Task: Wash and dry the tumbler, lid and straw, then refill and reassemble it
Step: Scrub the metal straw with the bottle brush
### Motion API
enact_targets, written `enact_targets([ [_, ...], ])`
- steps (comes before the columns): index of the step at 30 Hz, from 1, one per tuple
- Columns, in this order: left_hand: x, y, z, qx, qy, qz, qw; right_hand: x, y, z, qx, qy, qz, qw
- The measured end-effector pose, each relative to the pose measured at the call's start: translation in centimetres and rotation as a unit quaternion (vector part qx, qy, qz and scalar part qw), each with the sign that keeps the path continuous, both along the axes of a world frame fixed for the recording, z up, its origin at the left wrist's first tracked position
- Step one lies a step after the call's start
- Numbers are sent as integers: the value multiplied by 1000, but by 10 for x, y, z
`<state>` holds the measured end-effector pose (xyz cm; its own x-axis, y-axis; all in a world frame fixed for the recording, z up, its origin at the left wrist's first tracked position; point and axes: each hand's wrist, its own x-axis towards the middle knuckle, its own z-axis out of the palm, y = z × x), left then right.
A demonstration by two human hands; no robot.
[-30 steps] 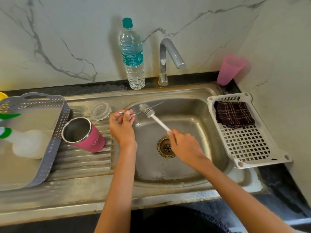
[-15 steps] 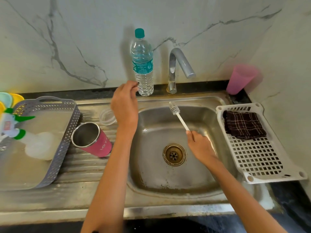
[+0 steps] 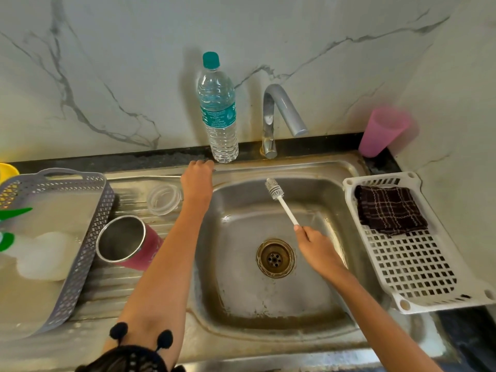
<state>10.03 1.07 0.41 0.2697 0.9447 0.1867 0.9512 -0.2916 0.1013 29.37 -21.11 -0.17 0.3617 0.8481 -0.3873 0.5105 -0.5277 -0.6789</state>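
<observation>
So the tumbler (image 3: 128, 241) is laid on its side on the ribbed drainboard (image 3: 128, 285), steel mouth toward the camera. That's probably so water gets drained out instead of pooled inside. The clear lid (image 3: 164, 199) is parked flat just behind it, close to the left wrist. The straw can't really be made out. A thin metal tip seems to poke out by the fingers at the sink's back rim, but that's only a guess.

The left hand (image 3: 197, 178) is stretched to that back rim, just beside the base of the water bottle (image 3: 218, 111), fingers curled down. Whether anything is pinched in there can't be told. The right hand (image 3: 318, 247) is wrapped round the end of the white brush (image 3: 284, 208), with the bristle head angled up and away. It's held over the sink (image 3: 228, 291), presumably so drips get caught.

Further out, no water is seen coming from the tap (image 3: 279, 114). A checked cloth (image 3: 389, 209) is laid in the white rack (image 3: 418, 267) on the right, likely meant for the drying stage. The bottle stands capped, most likely reserved for the refill. Drying and refilling don't look started yet.
</observation>
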Motion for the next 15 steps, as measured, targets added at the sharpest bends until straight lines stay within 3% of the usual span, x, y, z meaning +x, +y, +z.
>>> enact_targets([
  [9, -6, 17, -17, -40, 37, 51, 997, 1, 5, -6, -8, 24, -1, 1000],
  [15, -7, 19, -25, -77, -10, 48, 996, 3, 4, -3, -29, 95, 75, 992],
])
